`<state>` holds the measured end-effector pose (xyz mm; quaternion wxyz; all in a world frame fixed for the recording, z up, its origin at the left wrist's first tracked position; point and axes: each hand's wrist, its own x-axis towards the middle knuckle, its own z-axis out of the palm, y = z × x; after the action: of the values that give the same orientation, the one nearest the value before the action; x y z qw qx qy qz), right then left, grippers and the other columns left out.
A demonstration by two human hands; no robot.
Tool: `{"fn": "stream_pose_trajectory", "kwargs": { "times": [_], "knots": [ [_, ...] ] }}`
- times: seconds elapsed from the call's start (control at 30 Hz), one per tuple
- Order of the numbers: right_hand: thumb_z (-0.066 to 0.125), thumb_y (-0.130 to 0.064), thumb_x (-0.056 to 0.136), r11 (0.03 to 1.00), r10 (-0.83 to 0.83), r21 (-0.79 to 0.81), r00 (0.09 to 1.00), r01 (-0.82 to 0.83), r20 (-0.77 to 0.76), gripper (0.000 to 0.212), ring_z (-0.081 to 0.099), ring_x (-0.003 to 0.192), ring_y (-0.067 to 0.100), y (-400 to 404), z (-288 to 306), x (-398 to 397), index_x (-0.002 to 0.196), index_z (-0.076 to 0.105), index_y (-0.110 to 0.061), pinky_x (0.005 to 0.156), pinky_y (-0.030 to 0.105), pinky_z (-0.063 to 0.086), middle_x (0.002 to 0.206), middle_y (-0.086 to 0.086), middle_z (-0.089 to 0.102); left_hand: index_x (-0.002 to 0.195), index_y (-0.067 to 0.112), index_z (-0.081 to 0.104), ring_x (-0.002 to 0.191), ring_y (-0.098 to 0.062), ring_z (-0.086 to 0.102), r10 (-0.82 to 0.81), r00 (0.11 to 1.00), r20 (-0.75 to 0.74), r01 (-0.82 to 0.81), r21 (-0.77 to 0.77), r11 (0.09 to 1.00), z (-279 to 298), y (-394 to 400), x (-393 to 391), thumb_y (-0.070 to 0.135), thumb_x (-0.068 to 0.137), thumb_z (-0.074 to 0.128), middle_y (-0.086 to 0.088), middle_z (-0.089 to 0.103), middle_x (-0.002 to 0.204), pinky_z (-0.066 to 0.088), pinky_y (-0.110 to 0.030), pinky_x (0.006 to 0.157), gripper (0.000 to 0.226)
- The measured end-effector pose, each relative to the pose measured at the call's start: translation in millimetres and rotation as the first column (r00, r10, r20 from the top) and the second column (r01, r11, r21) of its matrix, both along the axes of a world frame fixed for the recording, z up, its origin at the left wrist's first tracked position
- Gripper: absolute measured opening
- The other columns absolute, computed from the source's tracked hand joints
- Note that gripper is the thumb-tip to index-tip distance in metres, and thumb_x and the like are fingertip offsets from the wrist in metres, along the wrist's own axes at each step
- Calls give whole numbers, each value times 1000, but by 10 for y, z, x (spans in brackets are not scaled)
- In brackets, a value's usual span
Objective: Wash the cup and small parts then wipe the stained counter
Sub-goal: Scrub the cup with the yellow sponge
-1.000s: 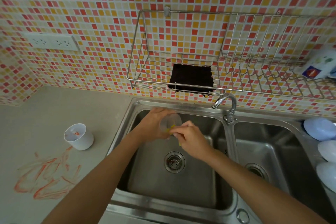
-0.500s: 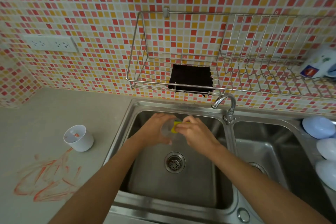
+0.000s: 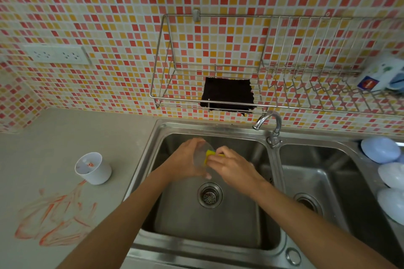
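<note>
Head view: left hand (image 3: 185, 160) cradling clear cup (image 3: 200, 157) over sink (image 3: 209, 220) to catch drips; right hand (image 3: 231, 166) pinching yellow sponge (image 3: 209, 155), scrubbing; stain (image 3: 54, 218) at 8 o'clock.

No text, number or brand can be read anywhere in the view. The only thing that carries print is a white package (image 3: 381, 74) lying at the right end of the wire dish rack (image 3: 240, 106) on the tiled wall. It bears a dark blue label with a red oval mark (image 3: 367, 83) near its lower left corner, and what seem to be small green printed shapes higher up on its side. The lettering inside the red oval is too small and blurred to make out.
</note>
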<state>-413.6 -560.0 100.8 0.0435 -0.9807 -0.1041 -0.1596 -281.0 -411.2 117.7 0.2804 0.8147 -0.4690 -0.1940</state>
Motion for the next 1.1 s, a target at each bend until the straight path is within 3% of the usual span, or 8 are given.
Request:
{"fn": "stream_pose_trajectory", "kwargs": {
  "times": [0.2,0.3,0.47,0.63,0.83,0.93,1.0,1.1],
  "knots": [
    [58,-11,91,929,-58,339,964,147,-261,30,46,103,14,42,32,69,117,67,-22,94,26,40,111,-5,68,134,19,48,113,-17,42,-46,976,214,54,-30,998,-28,-56,101,32,60,86,-1,45,123,38,-32,101,85],
    [58,-8,88,936,-48,312,936,164,-348,34,47,106,15,-5,76,117,117,67,-23,93,33,44,108,1,68,134,18,48,117,-13,39,-119,968,220,116,23,993,-9,-82,99,30,63,84,1,48,127,32,-29,103,81],
    [65,-6,64,997,-44,-67,997,39,-67,34,60,98,25,-79,209,189,97,72,-13,75,36,51,97,-2,69,134,15,48,120,-15,44,-107,986,125,113,-45,993,17,-128,135,24,58,86,1,49,129,36,-35,106,86],
    [61,3,80,920,-211,282,952,270,-223,38,50,101,20,173,-2,199,110,72,-18,89,32,47,102,1,69,132,15,51,122,-16,43,-177,967,182,186,-33,982,-22,-84,299,23,57,87,-1,49,130,33,-32,108,83],
    [85,-10,54,961,-275,-7,957,276,-96,41,60,94,23,240,149,316,93,74,-17,71,33,53,91,-4,69,134,15,49,122,-17,44,-211,966,152,218,-33,975,-5,-72,388,27,56,89,-2,49,132,35,-33,107,88],
    [78,-1,57,944,-319,87,948,319,-23,42,58,90,25,404,137,312,96,73,-15,72,29,52,96,-4,70,133,16,50,119,-11,43,-217,962,164,233,-80,969,75,-32,479,25,54,90,-2,49,130,33,-24,103,89],
    [75,8,60,905,-378,197,925,376,-25,45,56,86,24,539,103,296,98,74,-17,73,7,40,96,-6,72,133,16,51,116,-10,41,-213,959,189,231,-82,969,62,31,546,24,54,91,-2,49,129,28,-17,97,89],
    [73,0,75,820,-447,376,893,432,-53,30,58,79,24,711,65,277,98,75,-19,72,4,29,96,-7,74,135,15,49,122,-18,43,-192,961,201,205,-48,978,-58,137,628,29,54,91,-3,47,132,34,-26,105,93]
  ]
}}
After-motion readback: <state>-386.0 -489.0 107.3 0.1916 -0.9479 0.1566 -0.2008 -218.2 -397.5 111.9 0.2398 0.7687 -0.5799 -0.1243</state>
